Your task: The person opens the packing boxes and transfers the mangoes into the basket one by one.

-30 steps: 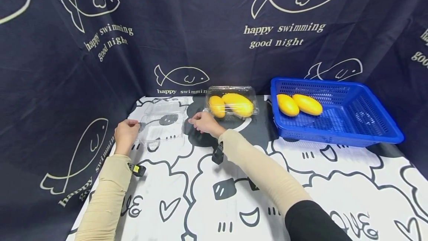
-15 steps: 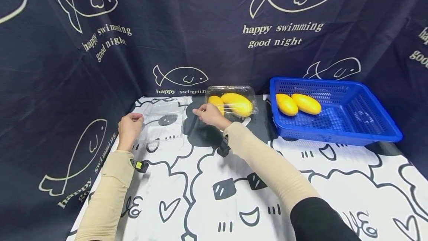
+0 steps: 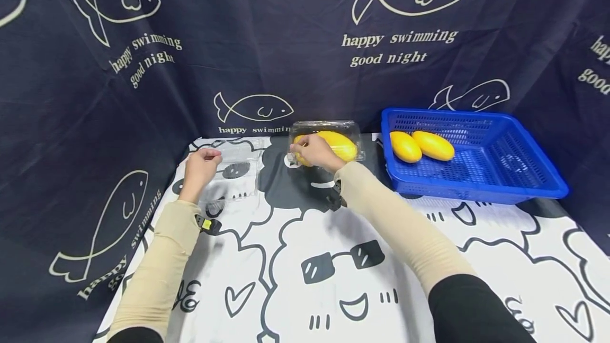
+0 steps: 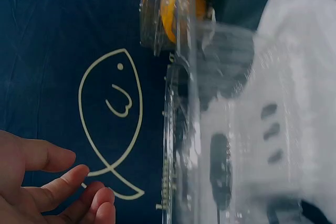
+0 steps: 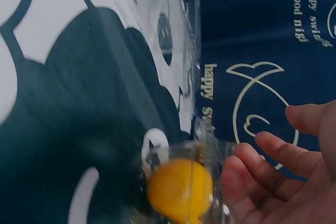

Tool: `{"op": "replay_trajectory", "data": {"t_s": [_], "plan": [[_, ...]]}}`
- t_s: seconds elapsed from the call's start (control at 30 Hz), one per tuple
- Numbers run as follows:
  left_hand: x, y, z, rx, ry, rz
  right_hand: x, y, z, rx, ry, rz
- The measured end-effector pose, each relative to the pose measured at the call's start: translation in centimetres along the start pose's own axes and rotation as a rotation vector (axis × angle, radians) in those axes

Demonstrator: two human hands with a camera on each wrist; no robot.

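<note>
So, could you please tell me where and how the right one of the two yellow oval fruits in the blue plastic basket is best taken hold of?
Probably around the middle of the right yellow oval fruit, across its narrower width, from above: it lies lengthwise, the blue perforated plastic basket is open-topped, and the left yellow oval fruit crowds its left end.

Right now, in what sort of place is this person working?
Probably a staged corner, arranged for recording rather than an ordinary kitchen: dark fish-print cloth closes off the back and sides, a cartoon-patterned tabletop fills the foreground, and small dark devices sit on both wrists.
</note>
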State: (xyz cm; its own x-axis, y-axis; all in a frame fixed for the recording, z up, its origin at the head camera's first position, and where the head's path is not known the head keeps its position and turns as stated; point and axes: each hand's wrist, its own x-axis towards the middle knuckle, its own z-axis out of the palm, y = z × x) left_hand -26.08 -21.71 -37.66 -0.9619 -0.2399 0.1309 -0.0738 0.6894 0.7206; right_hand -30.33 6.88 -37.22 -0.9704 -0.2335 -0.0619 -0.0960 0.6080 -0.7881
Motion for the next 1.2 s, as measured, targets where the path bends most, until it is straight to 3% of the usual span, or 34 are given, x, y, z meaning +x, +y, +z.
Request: {"op": "replay_trajectory", "data": {"t_s": [0.3, 0.67, 0.77, 1.0, 1.2], "plan": [[1.2, 1.8, 1.0, -0.041, -0.078, -0.006, -0.2, 0.4, -3.4, -0.13, 0.077, -0.005], [2.8, 4.1, 2.7, -0.047, -0.175, -0.02, -0.3, 1.7, -6.8, -0.13, 0.078, 0.075], [3.3, 5.0, 3.3, -0.083, -0.21, -0.017, -0.4, 1.9, -7.4, -0.138, 0.08, 0.109], [4.4, 6.6, 4.9, -0.275, -0.327, -0.112, -0.3, 2.5, -8.6, -0.182, 0.111, 0.175], [4.8, 7.6, 6.5, -0.271, -0.352, -0.142, -0.3, 2.8, -9.4, -0.213, 0.114, 0.229]]}}
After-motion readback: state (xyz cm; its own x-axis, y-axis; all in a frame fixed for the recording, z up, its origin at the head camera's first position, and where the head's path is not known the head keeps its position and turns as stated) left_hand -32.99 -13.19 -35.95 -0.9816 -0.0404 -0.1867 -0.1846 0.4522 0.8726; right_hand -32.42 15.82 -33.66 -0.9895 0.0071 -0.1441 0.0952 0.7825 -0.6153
